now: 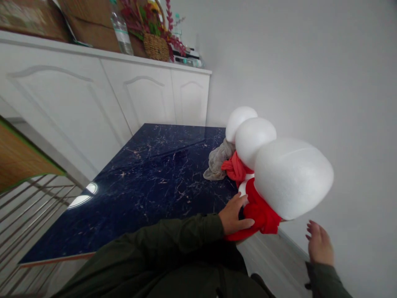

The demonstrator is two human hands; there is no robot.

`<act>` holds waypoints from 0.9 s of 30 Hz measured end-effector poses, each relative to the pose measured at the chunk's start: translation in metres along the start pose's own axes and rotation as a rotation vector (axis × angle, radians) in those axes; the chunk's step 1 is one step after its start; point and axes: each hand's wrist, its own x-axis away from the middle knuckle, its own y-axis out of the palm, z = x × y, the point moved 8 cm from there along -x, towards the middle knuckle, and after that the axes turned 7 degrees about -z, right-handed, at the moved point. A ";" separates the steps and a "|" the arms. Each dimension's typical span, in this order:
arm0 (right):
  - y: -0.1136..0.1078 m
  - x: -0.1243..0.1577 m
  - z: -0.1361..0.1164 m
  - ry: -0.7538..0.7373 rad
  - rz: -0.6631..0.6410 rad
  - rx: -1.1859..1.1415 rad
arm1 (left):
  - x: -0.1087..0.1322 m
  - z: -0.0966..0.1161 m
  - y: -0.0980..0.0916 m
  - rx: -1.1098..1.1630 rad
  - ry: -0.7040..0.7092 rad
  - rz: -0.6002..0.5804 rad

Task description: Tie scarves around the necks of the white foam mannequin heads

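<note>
Left hand (235, 216) rests on red scarf (260, 215) wrapping white foam head (293, 177).

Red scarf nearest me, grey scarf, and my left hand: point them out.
red scarf (262, 215), head view, bunched folds
grey scarf (217, 161), head view, middle of the heap
left hand (234, 215), head view, back of hand

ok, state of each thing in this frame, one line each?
nearest foam head: upright, red scarf wrapped round its neck
middle foam head: red scarf tied on
far foam head: grey scarf draped loose at its base
left hand: pressing on the nearest red scarf
right hand: open, empty, off the table
cabinet doors: closed
</note>
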 end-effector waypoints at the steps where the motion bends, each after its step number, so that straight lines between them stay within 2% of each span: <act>1: 0.013 0.002 -0.010 -0.038 -0.016 -0.019 | -0.005 -0.003 0.009 0.014 -0.051 -0.016; 4: 0.054 0.012 -0.031 -0.118 -0.125 -0.061 | -0.013 -0.010 0.029 0.073 -0.178 -0.067; 6: 0.070 0.017 -0.039 -0.209 -0.150 -0.094 | -0.014 -0.011 0.034 0.083 -0.203 -0.062; 13: 0.090 0.030 -0.051 -0.633 -0.039 0.051 | -0.010 -0.009 0.034 0.097 -0.209 0.020; 17: 0.091 0.014 -0.048 -0.612 0.091 0.108 | -0.017 -0.017 0.022 0.147 -0.235 0.151; 21: 0.100 -0.004 -0.042 -0.486 0.048 0.171 | -0.026 -0.020 0.021 0.211 -0.252 0.119; 24: 0.108 0.007 -0.044 -0.485 0.009 0.174 | -0.016 -0.018 0.019 0.198 -0.268 0.092; 27: 0.118 0.039 -0.060 -0.589 -0.075 0.131 | 0.008 -0.015 0.006 0.162 -0.279 0.067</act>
